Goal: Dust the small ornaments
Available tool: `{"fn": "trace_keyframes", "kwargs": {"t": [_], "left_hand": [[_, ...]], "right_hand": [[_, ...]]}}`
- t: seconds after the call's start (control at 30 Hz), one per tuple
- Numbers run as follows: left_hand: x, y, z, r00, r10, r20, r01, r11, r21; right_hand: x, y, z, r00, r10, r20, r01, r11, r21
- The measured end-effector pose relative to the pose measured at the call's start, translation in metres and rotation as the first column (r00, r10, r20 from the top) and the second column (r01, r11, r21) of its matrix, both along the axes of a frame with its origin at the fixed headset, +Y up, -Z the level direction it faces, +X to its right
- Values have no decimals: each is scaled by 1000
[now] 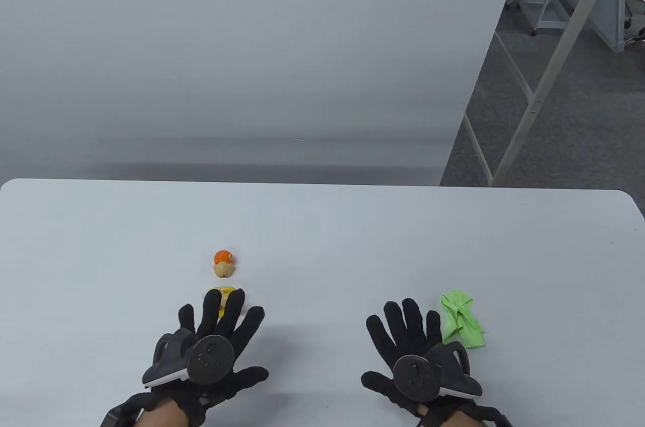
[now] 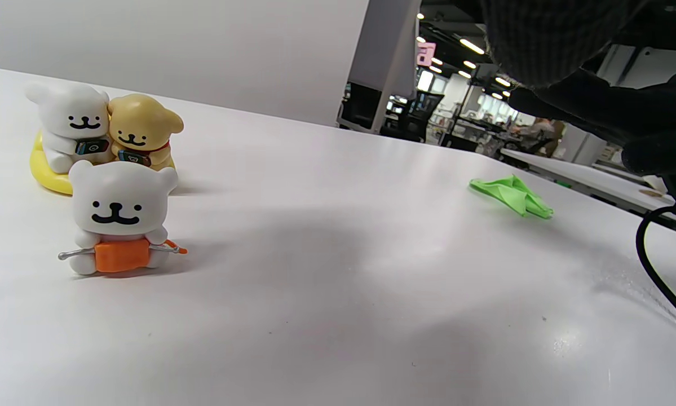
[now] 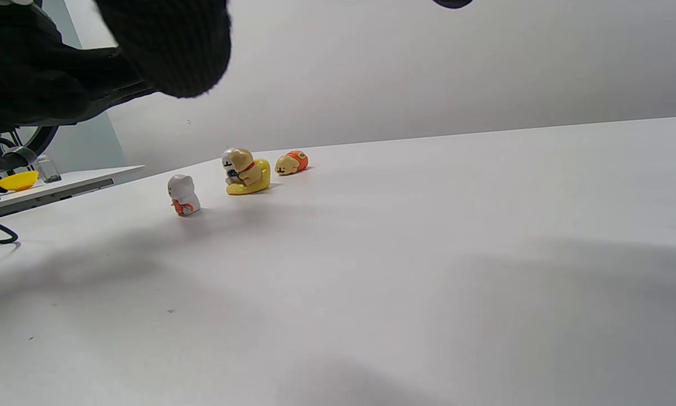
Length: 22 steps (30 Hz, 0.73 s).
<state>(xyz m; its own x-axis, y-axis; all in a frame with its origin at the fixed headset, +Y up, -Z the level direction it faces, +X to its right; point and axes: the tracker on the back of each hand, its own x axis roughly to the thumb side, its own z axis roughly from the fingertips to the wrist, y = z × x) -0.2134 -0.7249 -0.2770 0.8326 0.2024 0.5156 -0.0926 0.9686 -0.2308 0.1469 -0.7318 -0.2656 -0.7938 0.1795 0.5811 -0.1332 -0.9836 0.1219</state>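
Now both hands (fingers spread) hover near ornaments [image 2: 118, 217].

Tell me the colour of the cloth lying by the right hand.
Bright green cloth; clearest in the table view.

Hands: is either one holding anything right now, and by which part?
Nothing is held. The left hand and right hand are spread open over the table; the green cloth lies untouched.

From above, the left hand [image 1: 209, 346] hides the white bear [image 2: 118, 217] — and most of the yellow-based pair [image 1: 224, 292].
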Motion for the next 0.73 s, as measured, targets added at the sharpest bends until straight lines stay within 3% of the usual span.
{"fn": "trace_keyframes", "kwargs": {"t": [0.73], "left_hand": [[-2, -1, -1, 1000, 6, -8, -6, 1000, -14]], "right_hand": [[-3, -2, 2, 1000, -13, 3, 13, 1000, -16]]}}
